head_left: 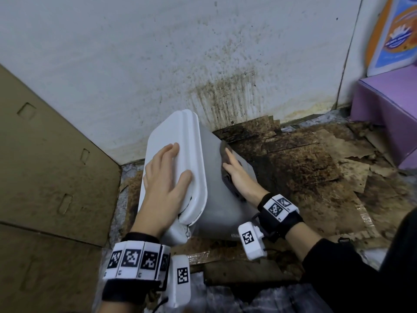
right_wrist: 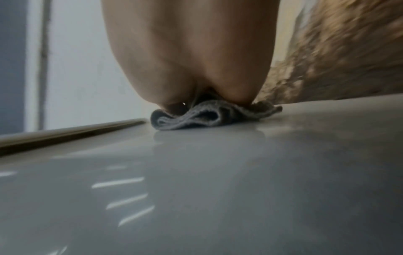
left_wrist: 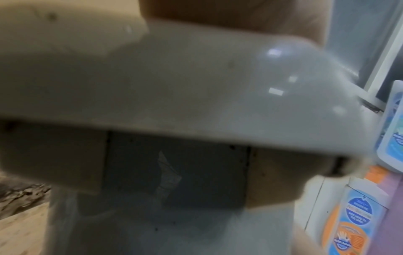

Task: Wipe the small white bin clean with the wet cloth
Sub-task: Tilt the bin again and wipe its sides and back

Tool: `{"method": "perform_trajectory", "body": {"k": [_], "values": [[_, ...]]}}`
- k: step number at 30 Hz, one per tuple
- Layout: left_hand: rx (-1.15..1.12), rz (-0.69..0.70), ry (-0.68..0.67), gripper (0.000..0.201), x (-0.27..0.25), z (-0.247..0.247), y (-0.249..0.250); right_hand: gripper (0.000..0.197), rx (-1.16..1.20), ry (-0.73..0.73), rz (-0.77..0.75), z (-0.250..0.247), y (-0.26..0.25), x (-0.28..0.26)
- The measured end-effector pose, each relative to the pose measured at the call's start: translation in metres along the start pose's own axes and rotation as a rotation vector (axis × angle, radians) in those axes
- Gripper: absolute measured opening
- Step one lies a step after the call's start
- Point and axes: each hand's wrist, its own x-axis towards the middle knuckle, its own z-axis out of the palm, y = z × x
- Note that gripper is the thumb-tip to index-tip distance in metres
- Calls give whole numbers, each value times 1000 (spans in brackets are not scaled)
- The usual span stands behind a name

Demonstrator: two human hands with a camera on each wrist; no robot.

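The small white bin point(head_left: 214, 204) is tipped over to the left on the floor, its shut lid point(head_left: 173, 132) facing up-left. My left hand point(head_left: 167, 175) lies flat on the lid with straight fingers and steadies it. My right hand point(head_left: 237, 175) presses a grey cloth point(head_left: 226, 182) flat against the bin's side wall. In the right wrist view the crumpled cloth point(right_wrist: 209, 115) sits under my right hand point(right_wrist: 189, 60) on the shiny, wet bin wall point(right_wrist: 218, 181). The left wrist view is filled by the blurred lid point(left_wrist: 174, 86).
A stained white wall point(head_left: 225, 91) rises right behind the bin. A big cardboard box point(head_left: 45, 166) stands at the left. Dirty, torn cardboard sheets point(head_left: 304, 166) cover the floor to the right. A purple box point(head_left: 388, 109) and an orange-blue bottle point(head_left: 394, 35) are at far right.
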Motion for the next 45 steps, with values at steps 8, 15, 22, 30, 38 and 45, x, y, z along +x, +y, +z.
{"method": "perform_trajectory", "body": {"k": [8,15,22,30,38,45], "values": [[7,0,1,64,0,1,-2,54,-84,-76,-265,32,-48,-49],[-7,3,12,62,0,2,-1,49,-90,15,-195,7,1,-53],[-19,9,12,61,0,3,2,51,-119,194,103,-20,58,-66],[4,10,13,69,2,8,11,50,-23,339,91,-1,57,-78],[8,8,24,71,4,8,9,52,138,354,-238,64,-16,-117],[4,10,33,68,2,7,6,50,-88,355,-457,71,-5,-122]]}}
